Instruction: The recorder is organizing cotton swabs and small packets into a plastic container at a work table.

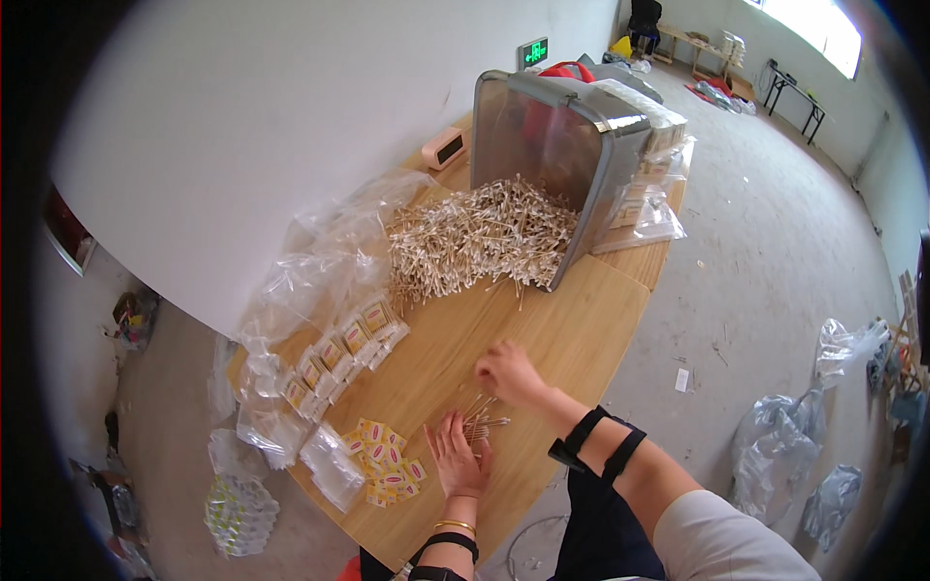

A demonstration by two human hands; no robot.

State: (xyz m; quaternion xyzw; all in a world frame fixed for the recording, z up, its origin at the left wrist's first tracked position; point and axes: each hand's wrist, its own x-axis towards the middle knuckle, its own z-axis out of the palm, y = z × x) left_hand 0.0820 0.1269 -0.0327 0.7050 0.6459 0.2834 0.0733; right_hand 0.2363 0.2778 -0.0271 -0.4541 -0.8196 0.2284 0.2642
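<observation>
On the wooden table [572,329], my left hand [457,460] lies with its fingers stretched out, beside and partly over a small bunch of cotton swabs [489,421]. Above that bunch, a little farther off, is my right hand [509,371] with its fingers curled together; whether anything is in them is hidden. A large heap of cotton swabs [484,232] spills from a grey see-through bin [630,150] tipped on its side. Left of my left hand are scattered small yellow and white cards [390,472] and a stack of clear bags [332,467].
Filled swab packets [334,356] line the table's left side, next to crumpled clear plastic [310,261]. A pink clock [445,148] stands by the wall. Packed bags [644,208] sit right of the bin. Plastic bags [775,445] lie on the floor at right.
</observation>
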